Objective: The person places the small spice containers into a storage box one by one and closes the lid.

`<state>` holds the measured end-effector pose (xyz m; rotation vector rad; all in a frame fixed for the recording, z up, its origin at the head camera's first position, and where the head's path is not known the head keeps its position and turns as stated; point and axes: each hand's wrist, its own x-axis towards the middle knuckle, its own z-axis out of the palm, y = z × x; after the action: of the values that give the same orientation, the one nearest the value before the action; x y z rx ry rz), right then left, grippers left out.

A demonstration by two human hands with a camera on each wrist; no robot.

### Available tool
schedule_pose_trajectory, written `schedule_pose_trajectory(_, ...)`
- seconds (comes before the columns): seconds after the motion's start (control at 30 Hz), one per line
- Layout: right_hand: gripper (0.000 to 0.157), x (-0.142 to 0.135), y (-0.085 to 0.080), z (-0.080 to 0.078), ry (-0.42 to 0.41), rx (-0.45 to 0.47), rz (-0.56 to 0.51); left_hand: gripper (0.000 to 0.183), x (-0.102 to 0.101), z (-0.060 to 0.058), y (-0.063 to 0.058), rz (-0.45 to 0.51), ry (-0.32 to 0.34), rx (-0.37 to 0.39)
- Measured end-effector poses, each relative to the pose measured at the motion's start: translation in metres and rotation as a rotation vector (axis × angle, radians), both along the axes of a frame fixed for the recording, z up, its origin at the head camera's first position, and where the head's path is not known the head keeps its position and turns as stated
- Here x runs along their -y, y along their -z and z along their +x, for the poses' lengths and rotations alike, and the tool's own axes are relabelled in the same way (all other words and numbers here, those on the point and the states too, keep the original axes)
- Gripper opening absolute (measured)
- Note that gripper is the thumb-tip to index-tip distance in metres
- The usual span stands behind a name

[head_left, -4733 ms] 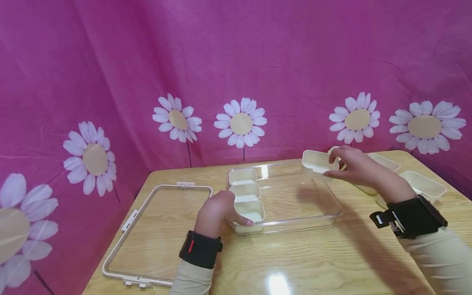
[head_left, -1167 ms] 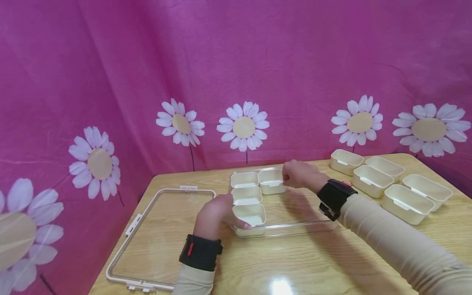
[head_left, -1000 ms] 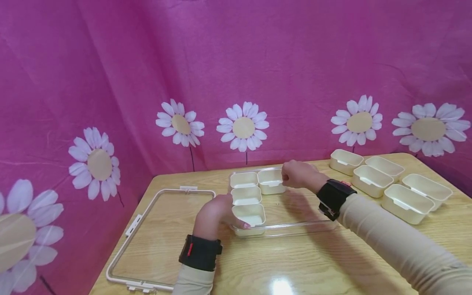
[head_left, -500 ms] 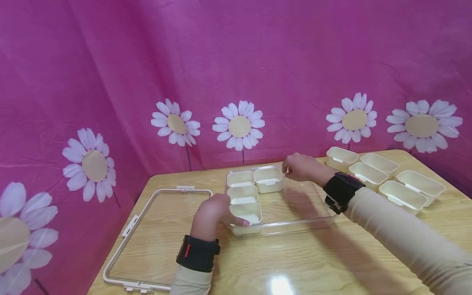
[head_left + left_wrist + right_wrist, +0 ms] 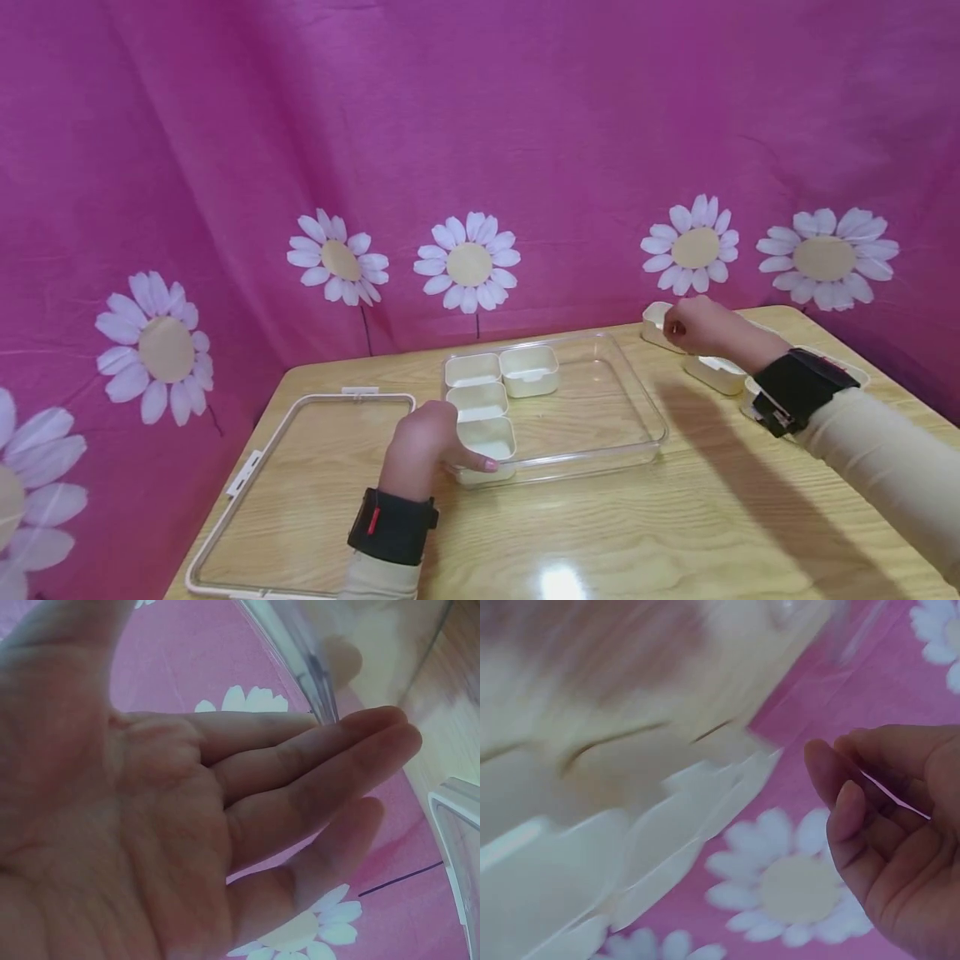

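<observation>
My left hand (image 5: 422,443) rests at the near left corner of a clear plastic box (image 5: 600,457), thumb lying along the front rim. In the left wrist view its straight fingers (image 5: 300,787) touch the box wall. Inside the box, three small cream bins stand in a column along the left side, the nearest bin (image 5: 486,437) beside my thumb. A fourth cream bin (image 5: 529,372) sits at the back, right of the column. My right hand (image 5: 701,327), fingers loosely bent and holding nothing, hovers over the loose cream bins at the right, just by the farthest bin (image 5: 654,326).
Several more cream bins (image 5: 716,375) stand on the right of the wooden table (image 5: 480,542), partly hidden by my right arm. A clear lid (image 5: 300,492) with a white frame and clips lies flat at the left. Behind hangs a magenta curtain (image 5: 570,167) with daisies.
The right hand brought a bin into the box's back row, let go of it, and moved right to the loose bins. The left hand stays at the box's corner.
</observation>
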<state>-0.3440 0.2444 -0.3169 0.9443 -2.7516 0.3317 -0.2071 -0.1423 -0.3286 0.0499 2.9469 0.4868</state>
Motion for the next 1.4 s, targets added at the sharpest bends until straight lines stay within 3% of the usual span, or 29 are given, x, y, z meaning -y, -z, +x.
schedule_pose_trajectory(0.3,0.014,-0.048,0.025,0.011,0.118,0.043,0.063,0.067,0.001,0.0,-0.001,-0.029,0.024,-0.018)
schedule_pose_trajectory(0.67,0.018,-0.056,0.038,0.022,0.196,0.107,0.048,0.068,0.0,-0.001,-0.001,-0.012,0.02,-0.008)
schedule_pose_trajectory(0.8,0.02,-0.052,0.041,0.023,0.176,0.098,0.051,0.07,0.001,-0.002,0.0,-0.023,0.018,0.009)
schedule_pose_trajectory(1.1,0.023,-0.035,0.043,0.026,0.038,0.045,0.041,0.073,0.001,-0.002,-0.001,-0.005,0.0,0.015)
schedule_pose_trajectory(1.4,0.021,-0.031,0.051,0.024,0.005,-0.026,0.012,0.07,0.001,-0.001,-0.001,-0.013,0.006,0.014)
